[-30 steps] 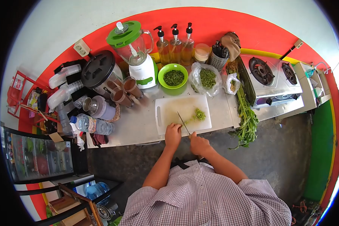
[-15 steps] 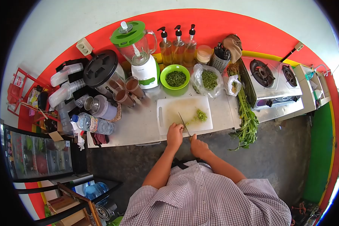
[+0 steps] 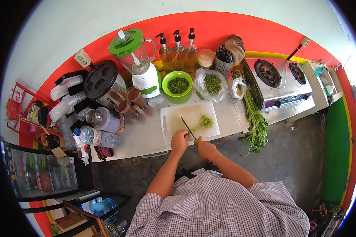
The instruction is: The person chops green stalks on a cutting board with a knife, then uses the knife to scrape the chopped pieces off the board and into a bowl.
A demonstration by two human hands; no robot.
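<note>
My right hand (image 3: 206, 149) is wrapped round the handle of a knife (image 3: 188, 127), whose blade points up and left over the white cutting board (image 3: 170, 116). At the board's front edge my left hand (image 3: 180, 141) is closed beside the blade; what its fingers pinch, if anything, is too small to make out. A small heap of chopped greens (image 3: 206, 121) lies on the board, right of the blade. Behind the board stand a green bowl (image 3: 178, 96) of chopped leaves and a clear plastic bag (image 3: 200, 79) of cut greens.
Leafy stalks (image 3: 255, 126) hang over the counter edge beside a gas stove (image 3: 279, 89). A blender (image 3: 146, 79), pump bottles (image 3: 178, 55) and a knife holder (image 3: 222, 65) stand at the back. Brown cups (image 3: 125, 108) and a water bottle (image 3: 95, 137) are on the left.
The view has shifted, so the counter's things sit slightly left and lower. The knife still lies over the board in my right hand, and my left hand stays beside the blade.
</note>
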